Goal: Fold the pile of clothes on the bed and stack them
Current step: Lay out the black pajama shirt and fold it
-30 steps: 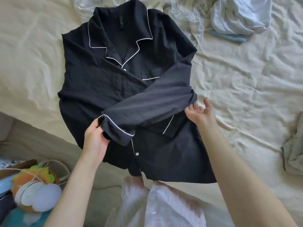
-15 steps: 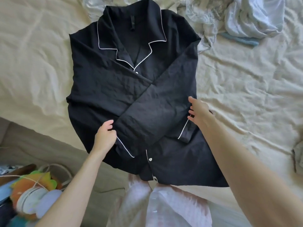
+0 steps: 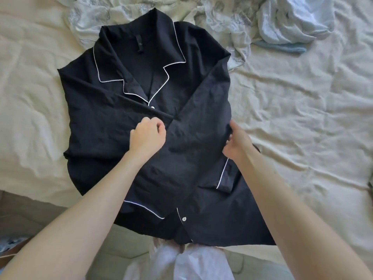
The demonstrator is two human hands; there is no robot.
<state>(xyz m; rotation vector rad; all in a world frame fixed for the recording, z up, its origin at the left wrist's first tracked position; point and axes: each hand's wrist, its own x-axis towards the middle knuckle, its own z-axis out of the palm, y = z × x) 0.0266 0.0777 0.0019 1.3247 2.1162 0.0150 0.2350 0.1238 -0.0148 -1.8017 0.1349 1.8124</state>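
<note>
Both hands have moved up the black pyjama shirt (image 3: 113, 126): the left hand (image 3: 148, 136) now clenched on its middle, the right hand (image 3: 235, 142) grasping the folded sleeve's edge.

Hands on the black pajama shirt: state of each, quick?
Left hand: fingers curled, resting on the black pajama shirt; a grip cannot be told.
Right hand: gripping the folded sleeve's edge.

A black pyjama shirt (image 3: 125, 126) with white piping lies face up on a cream bed sheet (image 3: 302, 122), both sleeves crossed over its front. The left hand (image 3: 148, 136), fingers curled, rests mid-chest; the right hand (image 3: 236, 141) grips the shirt's right edge. Crumpled pale clothes (image 3: 290, 19) lie beyond
</note>
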